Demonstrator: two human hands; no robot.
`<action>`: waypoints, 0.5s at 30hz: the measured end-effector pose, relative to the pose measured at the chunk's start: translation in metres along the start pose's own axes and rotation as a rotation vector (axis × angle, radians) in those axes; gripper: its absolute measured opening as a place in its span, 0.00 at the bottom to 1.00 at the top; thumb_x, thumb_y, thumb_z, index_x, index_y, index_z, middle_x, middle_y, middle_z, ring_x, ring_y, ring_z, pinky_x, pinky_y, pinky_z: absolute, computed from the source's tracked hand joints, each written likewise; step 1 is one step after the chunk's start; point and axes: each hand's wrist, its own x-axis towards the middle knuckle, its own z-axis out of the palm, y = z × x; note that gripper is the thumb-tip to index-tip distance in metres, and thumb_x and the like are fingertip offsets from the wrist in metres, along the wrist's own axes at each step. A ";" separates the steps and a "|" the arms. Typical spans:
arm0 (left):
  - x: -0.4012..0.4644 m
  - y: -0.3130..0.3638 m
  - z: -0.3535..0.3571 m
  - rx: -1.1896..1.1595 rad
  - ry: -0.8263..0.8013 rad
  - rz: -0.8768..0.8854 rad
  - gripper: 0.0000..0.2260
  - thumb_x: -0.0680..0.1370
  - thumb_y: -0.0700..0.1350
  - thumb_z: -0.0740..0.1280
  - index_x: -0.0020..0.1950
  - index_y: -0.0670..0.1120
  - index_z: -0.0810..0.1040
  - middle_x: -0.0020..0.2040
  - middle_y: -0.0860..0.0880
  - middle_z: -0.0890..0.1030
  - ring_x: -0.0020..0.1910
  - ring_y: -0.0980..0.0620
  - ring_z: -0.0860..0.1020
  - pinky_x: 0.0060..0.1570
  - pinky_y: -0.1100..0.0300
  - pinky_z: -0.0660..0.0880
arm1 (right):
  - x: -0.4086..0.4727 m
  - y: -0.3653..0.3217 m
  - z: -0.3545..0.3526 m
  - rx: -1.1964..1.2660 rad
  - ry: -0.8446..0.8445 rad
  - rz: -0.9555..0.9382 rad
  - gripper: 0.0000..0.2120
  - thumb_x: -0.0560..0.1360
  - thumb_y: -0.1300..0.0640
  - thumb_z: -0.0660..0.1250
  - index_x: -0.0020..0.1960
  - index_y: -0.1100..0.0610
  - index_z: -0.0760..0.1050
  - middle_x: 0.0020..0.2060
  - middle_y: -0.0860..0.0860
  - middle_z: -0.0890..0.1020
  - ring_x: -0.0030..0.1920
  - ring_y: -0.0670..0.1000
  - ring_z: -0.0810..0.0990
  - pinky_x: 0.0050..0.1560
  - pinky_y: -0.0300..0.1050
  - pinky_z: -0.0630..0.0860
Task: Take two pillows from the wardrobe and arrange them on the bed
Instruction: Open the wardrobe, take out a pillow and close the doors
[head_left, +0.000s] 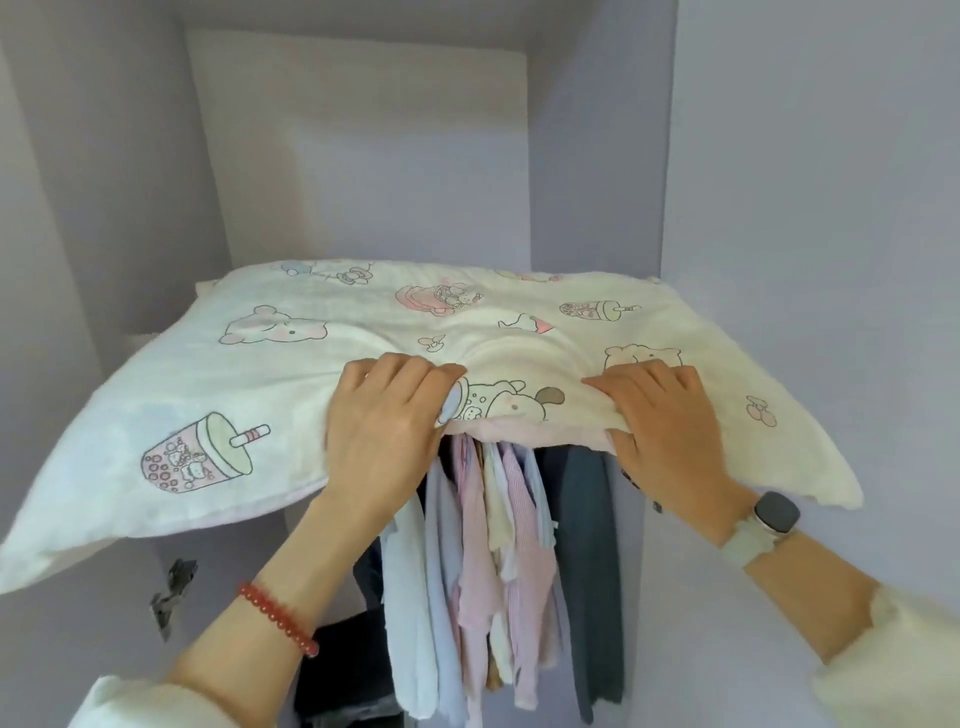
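Gripping near edge of cartoon-print pillow (322, 364) on upper wardrobe shelf (136, 340), left hand (384, 426) and right hand (670, 431) both clenched on fabric, probably to slide it out above hanging clothes (498, 561).

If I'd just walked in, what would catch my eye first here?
A big cream pillow printed with cartoon bears and bubble-tea cups fills the middle, sticking out of the lilac wardrobe. The left hand and right hand grip its front edge. Pastel shirts hang just beneath.
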 end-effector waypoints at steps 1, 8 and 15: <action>0.002 0.008 -0.005 -0.008 0.007 0.016 0.13 0.64 0.34 0.69 0.47 0.42 0.80 0.35 0.45 0.80 0.34 0.44 0.78 0.38 0.56 0.62 | -0.007 0.002 -0.009 0.004 0.023 0.004 0.16 0.66 0.59 0.55 0.51 0.58 0.74 0.42 0.55 0.82 0.44 0.52 0.68 0.42 0.46 0.61; 0.021 0.064 0.012 -0.065 -0.080 0.124 0.05 0.64 0.32 0.66 0.34 0.40 0.78 0.26 0.44 0.76 0.25 0.44 0.74 0.28 0.54 0.66 | -0.063 0.019 -0.046 -0.050 -0.234 0.244 0.20 0.70 0.53 0.51 0.45 0.63 0.77 0.34 0.60 0.81 0.33 0.60 0.79 0.37 0.45 0.64; -0.037 0.122 0.061 -0.406 -0.401 0.088 0.04 0.66 0.39 0.65 0.31 0.41 0.76 0.24 0.44 0.77 0.22 0.47 0.75 0.17 0.60 0.71 | -0.117 0.048 -0.082 -0.059 0.008 0.532 0.17 0.72 0.55 0.56 0.59 0.58 0.72 0.57 0.58 0.77 0.59 0.60 0.74 0.58 0.51 0.64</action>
